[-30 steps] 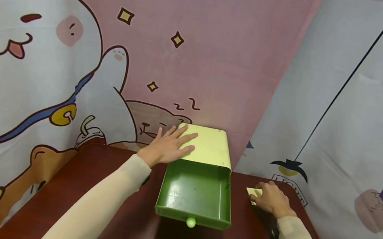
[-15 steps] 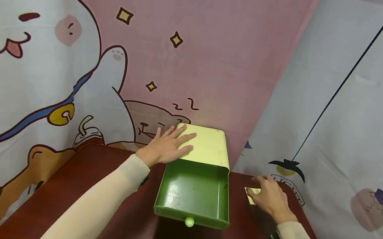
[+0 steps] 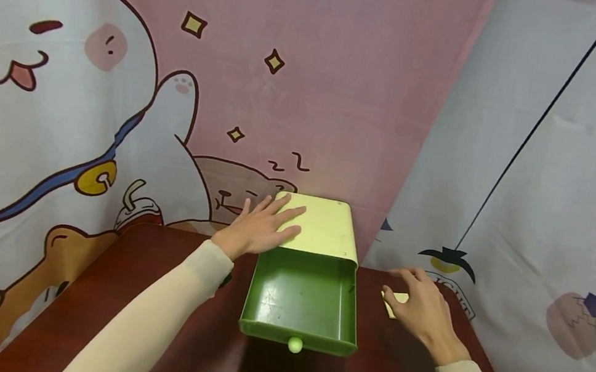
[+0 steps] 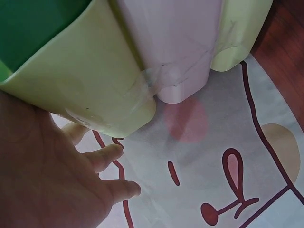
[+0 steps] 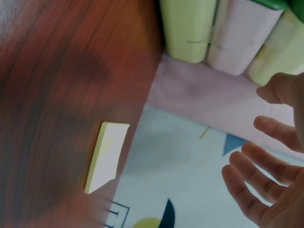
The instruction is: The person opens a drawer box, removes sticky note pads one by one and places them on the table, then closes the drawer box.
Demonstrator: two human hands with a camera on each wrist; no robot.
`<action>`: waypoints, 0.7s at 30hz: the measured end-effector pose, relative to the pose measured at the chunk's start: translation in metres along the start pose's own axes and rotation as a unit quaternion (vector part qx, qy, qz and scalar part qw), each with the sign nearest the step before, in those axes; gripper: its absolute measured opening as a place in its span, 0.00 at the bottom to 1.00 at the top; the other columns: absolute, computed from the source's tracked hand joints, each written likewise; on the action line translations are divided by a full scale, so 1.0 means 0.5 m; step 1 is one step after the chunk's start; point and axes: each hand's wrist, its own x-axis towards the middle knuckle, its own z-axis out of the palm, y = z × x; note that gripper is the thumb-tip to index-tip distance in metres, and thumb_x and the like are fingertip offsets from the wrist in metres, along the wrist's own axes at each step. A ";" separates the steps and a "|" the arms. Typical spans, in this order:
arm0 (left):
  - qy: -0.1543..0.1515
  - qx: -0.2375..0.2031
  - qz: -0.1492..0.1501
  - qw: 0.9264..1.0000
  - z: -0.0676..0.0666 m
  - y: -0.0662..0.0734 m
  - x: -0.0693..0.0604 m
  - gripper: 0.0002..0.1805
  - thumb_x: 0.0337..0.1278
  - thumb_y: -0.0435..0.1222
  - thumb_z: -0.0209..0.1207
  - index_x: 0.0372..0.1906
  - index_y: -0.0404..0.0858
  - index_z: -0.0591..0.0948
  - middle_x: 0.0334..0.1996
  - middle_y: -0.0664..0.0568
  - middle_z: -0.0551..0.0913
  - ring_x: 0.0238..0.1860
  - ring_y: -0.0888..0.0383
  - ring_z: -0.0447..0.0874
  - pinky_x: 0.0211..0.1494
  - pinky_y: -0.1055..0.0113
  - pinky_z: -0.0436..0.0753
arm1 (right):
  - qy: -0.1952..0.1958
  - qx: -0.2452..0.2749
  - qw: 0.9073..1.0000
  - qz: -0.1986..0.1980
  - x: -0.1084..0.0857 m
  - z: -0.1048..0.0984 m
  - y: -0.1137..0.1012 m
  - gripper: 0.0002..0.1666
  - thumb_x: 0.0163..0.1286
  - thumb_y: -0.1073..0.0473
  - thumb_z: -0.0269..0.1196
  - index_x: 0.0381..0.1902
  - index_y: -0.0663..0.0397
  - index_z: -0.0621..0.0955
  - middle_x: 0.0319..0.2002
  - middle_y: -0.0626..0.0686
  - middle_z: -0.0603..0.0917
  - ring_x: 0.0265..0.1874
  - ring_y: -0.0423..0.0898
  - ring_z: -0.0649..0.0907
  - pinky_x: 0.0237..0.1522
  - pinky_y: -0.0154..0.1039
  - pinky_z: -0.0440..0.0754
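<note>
- Pale yellow plastic makes up the casing (image 3: 321,226) near the far side of the tabletop (image 3: 94,297); its mouth faces the person.
- Out of that mouth stands the green drawer (image 3: 302,295), its long axis running from the casing towards the person, with the round, lighter green knob (image 3: 295,345) pointing the same way.
- Inside the drawer, the smooth, glossy floor shows a whitish highlight, between low straight walls.
- Both wrist views show the casing as the top of a stack, above a pink tier (image 4: 175,47) and another pale yellow tier (image 4: 242,33), all with rounded corners.
- Spread fingers of the left hand (image 3: 259,228) rest on the left part of the casing's top; its grip is relaxed, closed round nothing.
- To the right of the drawer, a small pale yellow block (image 5: 108,154) lies flat on the reddish, wood-grained tabletop; its long axis runs roughly along the nearby tabletop edge in the right wrist view, and one end is slanted.
- Near the block is the right hand (image 3: 422,310), thumb and fingers apart, its grip holding nothing.
- Behind hangs a printed cloth (image 3: 343,92), pink and whitish.
</note>
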 end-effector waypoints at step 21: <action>-0.001 -0.002 -0.001 1.000 -0.002 -0.001 0.002 0.40 0.91 0.72 0.36 0.97 0.71 0.56 1.00 0.55 0.43 0.99 0.33 0.42 0.94 0.19 0.31 | 0.129 0.041 0.984 -0.117 -0.002 -0.032 -0.090 0.19 0.70 0.60 0.80 0.58 0.49 0.95 0.55 0.53 0.93 0.51 0.57 0.94 0.42 0.60 0.93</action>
